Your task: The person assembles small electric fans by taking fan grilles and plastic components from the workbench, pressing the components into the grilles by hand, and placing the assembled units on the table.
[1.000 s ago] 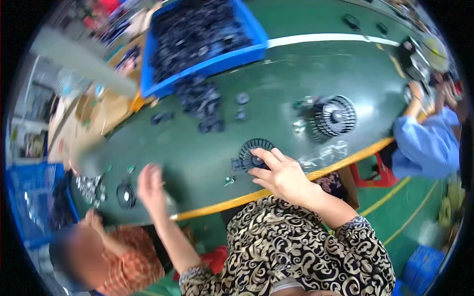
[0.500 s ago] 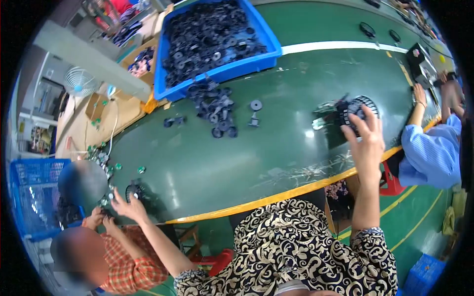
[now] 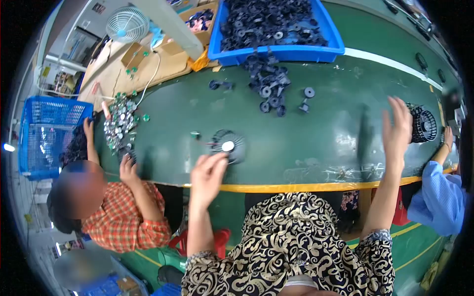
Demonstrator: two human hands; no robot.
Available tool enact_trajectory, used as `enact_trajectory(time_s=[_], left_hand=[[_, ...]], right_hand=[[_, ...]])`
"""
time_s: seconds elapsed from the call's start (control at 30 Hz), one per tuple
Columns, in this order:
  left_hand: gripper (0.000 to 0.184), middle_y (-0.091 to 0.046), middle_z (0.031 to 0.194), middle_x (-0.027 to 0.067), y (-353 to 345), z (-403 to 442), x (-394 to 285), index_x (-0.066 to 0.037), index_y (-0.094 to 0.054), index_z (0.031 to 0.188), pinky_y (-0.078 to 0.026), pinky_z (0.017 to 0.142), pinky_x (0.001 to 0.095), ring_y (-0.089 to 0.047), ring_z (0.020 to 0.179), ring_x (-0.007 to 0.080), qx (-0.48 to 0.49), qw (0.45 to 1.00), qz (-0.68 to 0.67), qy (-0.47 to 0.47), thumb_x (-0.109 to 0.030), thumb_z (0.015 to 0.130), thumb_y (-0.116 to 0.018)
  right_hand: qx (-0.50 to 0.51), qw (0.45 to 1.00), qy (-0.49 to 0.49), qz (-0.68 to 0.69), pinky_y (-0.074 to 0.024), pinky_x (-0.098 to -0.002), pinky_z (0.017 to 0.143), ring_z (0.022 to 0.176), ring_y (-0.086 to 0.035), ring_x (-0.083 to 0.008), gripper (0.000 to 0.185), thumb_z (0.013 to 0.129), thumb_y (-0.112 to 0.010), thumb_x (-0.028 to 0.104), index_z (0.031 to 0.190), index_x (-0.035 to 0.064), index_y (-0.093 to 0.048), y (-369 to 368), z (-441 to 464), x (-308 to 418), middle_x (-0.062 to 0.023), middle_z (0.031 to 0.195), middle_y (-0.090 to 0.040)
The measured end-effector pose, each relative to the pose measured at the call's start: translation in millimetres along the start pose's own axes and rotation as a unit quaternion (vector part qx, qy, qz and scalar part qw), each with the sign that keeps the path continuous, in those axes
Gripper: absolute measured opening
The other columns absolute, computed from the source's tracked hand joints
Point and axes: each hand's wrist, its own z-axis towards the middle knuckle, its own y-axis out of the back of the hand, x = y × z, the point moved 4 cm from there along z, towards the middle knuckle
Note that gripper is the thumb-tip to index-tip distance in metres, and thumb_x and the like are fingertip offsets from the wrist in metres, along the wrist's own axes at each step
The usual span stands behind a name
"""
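Observation:
My left hand point(image 3: 207, 175) is closed, thumb and fingers pinched at the near edge of a round black fan housing point(image 3: 232, 146) with a bright white disc at its centre. A short wire leads from the housing's left toward a small green piece point(image 3: 196, 134) on the table. My right hand point(image 3: 397, 126) is raised with fingers stretched out, holding nothing. Just right of it stands a black slatted fan housing point(image 3: 423, 124), partly hidden behind the hand. Whether the fingers touch it I cannot tell.
A blue bin point(image 3: 296, 54) full of black plastic parts stands at the back, with a pile of black parts point(image 3: 269, 86) before it. Silvery and green pieces point(image 3: 118, 123) lie at left. Co-workers sit on both sides; one has a hand point(image 3: 129, 167) at a dark part.
My view has turned left. My left hand has brought the fan housing from the left co-worker's side toward me. My right hand has drawn back from above the slatted housing.

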Motion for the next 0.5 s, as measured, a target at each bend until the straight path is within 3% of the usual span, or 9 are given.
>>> enact_trajectory(time_s=[0.07,0.1,0.17,0.27,0.33,0.5], left_hand=[[0.027,-0.063,0.090,0.0038,-25,-9,-31,-0.007,-0.075,0.123,-0.049,0.073,0.0284,-0.059,0.081,0.0138,0.054,0.998,0.013,-0.024,-0.011,0.097,-0.072],[0.031,-0.063,0.091,0.0029,-37,-12,-39,-0.008,-0.073,0.128,-0.049,0.069,0.0264,-0.057,0.078,0.0109,0.084,0.996,-0.028,-0.023,-0.010,0.096,-0.073],[0.034,-0.063,0.090,0.0020,-50,-16,-53,-0.008,-0.072,0.128,-0.047,0.065,0.0239,-0.056,0.073,0.0084,0.118,0.991,-0.063,-0.021,-0.007,0.095,-0.074],[0.036,-0.066,0.092,0.0024,-57,-16,-46,-0.008,-0.071,0.129,-0.048,0.064,0.0236,-0.056,0.070,0.0078,0.111,0.986,-0.122,-0.011,-0.004,0.093,-0.074],[0.038,-0.067,0.092,0.0029,-54,-14,-40,-0.007,-0.069,0.131,-0.049,0.064,0.0238,-0.058,0.070,0.0077,0.045,0.993,-0.090,-0.065,-0.002,0.093,-0.074],[0.045,-0.069,0.105,0.0128,-43,-7,-45,-0.004,-0.065,0.133,-0.054,0.067,0.0309,-0.066,0.076,0.0190,-0.118,0.979,0.091,-0.141,0.001,0.089,-0.073]], right_hand=[[0.107,0.976,0.019,0.189,-0.0522,-0.0433,0.106,0.130,-0.061,-0.0381,0.036,0.096,-0.068,0.004,0.131,0.0090,-0.069,-27,3,60,-0.0157,0.142,-0.063],[0.135,0.965,0.043,0.221,-0.0534,-0.0438,0.105,0.130,-0.061,-0.0385,0.037,0.096,-0.065,0.003,0.133,0.0098,-0.067,-37,4,87,-0.0129,0.146,-0.059],[0.162,0.954,0.109,0.228,-0.0545,-0.0443,0.104,0.131,-0.060,-0.0359,0.041,0.096,-0.060,0.001,0.135,0.0112,-0.063,-63,8,128,-0.0086,0.154,-0.053],[0.161,0.941,0.208,0.214,-0.0556,-0.0446,0.098,0.123,-0.063,-0.0326,0.035,0.095,-0.059,-0.001,0.128,0.0100,-0.067,-86,11,162,-0.0075,0.142,-0.059],[0.184,0.934,0.247,0.182,-0.0557,-0.0455,0.095,0.119,-0.063,-0.0314,0.032,0.095,-0.061,-0.001,0.124,0.0088,-0.069,-96,7,167,-0.0075,0.133,-0.062],[0.203,0.922,0.147,0.293,-0.0559,-0.0469,0.086,0.104,-0.068,-0.0356,0.026,0.092,-0.071,0.007,0.117,0.0037,-0.071,-79,-8,153,-0.0112,0.118,-0.064]])
